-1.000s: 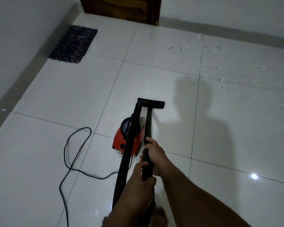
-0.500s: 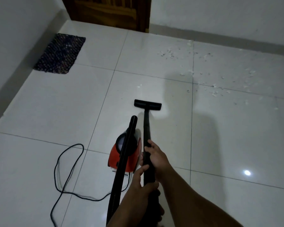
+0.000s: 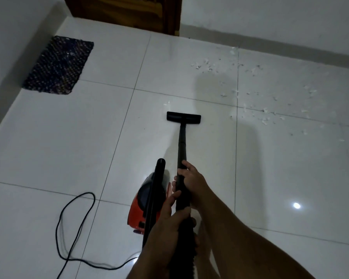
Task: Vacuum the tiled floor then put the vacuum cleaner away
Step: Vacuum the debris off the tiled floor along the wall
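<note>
A black vacuum wand runs from my hands out to a flat black floor nozzle resting on the white tiled floor. My right hand grips the wand higher along its length. My left hand grips it just below, near the ribbed hose. The red and black vacuum body sits on the floor left of my hands, partly hidden by a second black tube. White debris bits lie scattered to the right of and beyond the nozzle.
A black power cord loops over the tiles at the lower left. A dark woven mat lies by the left wall. A wooden door stands at the back. A wall skirting runs along the far right.
The nozzle has slid forward, away from the vacuum body and closer to the debris. My hands keep their hold on the wand. The view has shifted slightly.
</note>
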